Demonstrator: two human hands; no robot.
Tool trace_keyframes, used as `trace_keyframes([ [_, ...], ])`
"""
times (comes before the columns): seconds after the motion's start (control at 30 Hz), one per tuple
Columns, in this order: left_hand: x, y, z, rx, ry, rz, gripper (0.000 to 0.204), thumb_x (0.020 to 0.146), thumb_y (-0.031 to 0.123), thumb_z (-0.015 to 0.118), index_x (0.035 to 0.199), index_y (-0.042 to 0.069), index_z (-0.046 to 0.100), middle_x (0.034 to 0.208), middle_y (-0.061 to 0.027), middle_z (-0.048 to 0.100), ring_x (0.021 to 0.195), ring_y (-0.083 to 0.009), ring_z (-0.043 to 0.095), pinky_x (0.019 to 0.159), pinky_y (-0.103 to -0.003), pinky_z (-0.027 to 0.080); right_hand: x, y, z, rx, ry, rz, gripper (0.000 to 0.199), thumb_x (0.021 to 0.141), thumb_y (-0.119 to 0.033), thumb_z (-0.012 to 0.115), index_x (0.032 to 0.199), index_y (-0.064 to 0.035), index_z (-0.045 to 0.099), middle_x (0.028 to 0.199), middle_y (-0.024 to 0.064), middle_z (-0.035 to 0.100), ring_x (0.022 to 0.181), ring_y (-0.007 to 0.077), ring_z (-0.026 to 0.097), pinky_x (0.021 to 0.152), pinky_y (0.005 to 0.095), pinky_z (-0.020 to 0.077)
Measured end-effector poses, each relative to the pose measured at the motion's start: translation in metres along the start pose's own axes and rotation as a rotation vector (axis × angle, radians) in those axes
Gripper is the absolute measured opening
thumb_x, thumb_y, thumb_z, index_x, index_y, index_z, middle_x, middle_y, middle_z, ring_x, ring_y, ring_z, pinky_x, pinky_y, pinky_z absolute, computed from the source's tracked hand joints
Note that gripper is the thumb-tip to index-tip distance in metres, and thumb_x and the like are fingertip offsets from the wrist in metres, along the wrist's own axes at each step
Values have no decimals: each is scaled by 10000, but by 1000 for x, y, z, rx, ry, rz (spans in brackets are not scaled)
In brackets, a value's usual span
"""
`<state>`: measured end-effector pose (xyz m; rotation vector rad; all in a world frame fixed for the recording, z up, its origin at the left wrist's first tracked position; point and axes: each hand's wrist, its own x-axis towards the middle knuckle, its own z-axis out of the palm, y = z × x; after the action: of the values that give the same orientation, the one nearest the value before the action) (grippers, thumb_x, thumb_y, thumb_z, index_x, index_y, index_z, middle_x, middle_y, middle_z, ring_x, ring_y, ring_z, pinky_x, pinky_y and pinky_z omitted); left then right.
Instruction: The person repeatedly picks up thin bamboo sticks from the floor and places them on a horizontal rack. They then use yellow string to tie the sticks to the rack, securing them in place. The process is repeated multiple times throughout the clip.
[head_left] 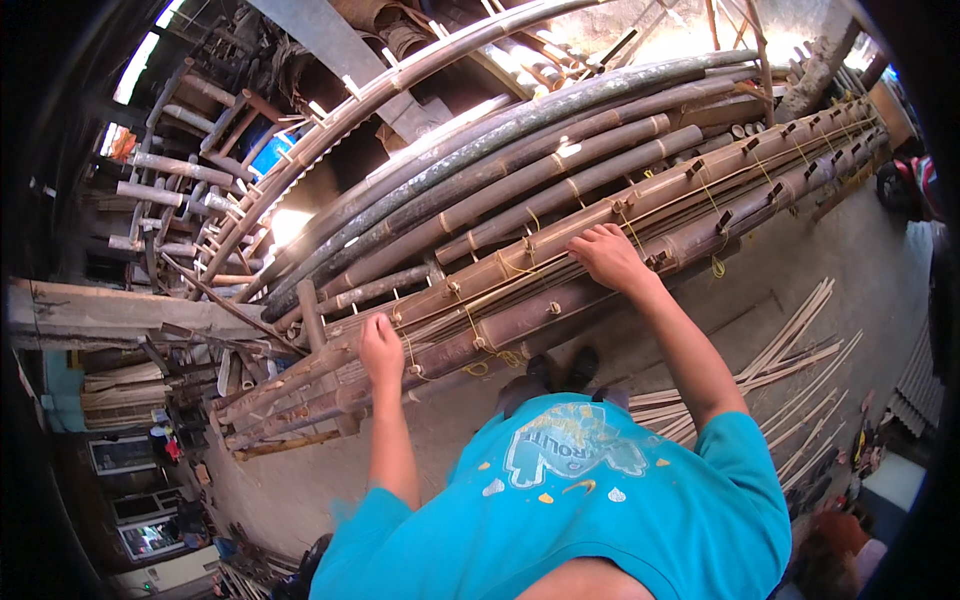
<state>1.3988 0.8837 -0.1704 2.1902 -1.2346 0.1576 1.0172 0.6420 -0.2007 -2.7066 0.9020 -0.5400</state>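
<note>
My left hand (pixel 381 349) is closed in a fist beside the near end of a long bamboo frame; what it holds, if anything, is hidden. Farther right, my right hand (pixel 606 257) bends its fingers over the thin bamboo strips (pixel 520 292) that run lengthwise inside the frame. Two thick brown bamboo poles form the frame's sides: a far pole (pixel 565 236) and a near pole (pixel 530 322). Short pegs stick out of both poles. Yellow cord (pixel 469 318) crosses between the poles in several places, with loose ends hanging from the near pole.
Several thick bamboo poles (pixel 560 170) lie stacked behind the frame. A curved pegged pole (pixel 340 115) arches over at the back left. Cut bamboo slats (pixel 790 350) are spread on the concrete floor to the right. At the left is a wooden beam (pixel 130 312).
</note>
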Motion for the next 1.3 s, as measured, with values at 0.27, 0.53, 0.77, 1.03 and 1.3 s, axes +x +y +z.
trace_keyframes([
  [0.27, -18, -7, -57, -185, -413, -20, 218, 962, 194, 582, 909, -9, 642, 803, -141, 640, 717, -264, 605, 708, -353, 485, 4, 1, 3, 10, 54, 69, 207, 930, -328, 595, 919, -141, 680, 892, 32, 685, 932, 236, 634, 849, 397, 432],
  [0.53, -31, 193, -158, -245, -607, 415, 214, 872, 184, 709, 788, 32, 584, 700, -112, 525, 640, -302, 543, 587, -409, 443, 16, 17, 8, 63, -188, 79, 231, 938, -340, 589, 1001, -142, 689, 995, 45, 692, 1034, 243, 626, 870, 412, 434],
  [0.77, -32, 242, -147, -200, -557, 557, 236, 899, 208, 680, 789, 36, 561, 733, -116, 525, 680, -307, 536, 605, -424, 433, 16, 19, 10, 95, -210, 94, 218, 945, -341, 576, 1015, -165, 684, 982, 72, 694, 1040, 264, 628, 882, 428, 442],
  [1.03, 0, 59, -141, 188, -511, 62, 197, 906, 199, 636, 961, 19, 697, 941, -173, 650, 919, -356, 620, 836, -416, 494, 23, 7, -7, 114, -237, 68, 211, 934, -340, 587, 969, -174, 711, 939, 80, 705, 990, 277, 650, 868, 452, 454],
  [1.3, -10, 147, 80, -123, -420, 370, 375, 958, 369, 572, 1072, 32, 689, 1062, -174, 685, 954, -356, 646, 884, -469, 455, 23, 14, -1, 101, -245, 100, 230, 923, -346, 590, 939, -158, 720, 903, 105, 713, 943, 315, 667, 867, 471, 468],
])
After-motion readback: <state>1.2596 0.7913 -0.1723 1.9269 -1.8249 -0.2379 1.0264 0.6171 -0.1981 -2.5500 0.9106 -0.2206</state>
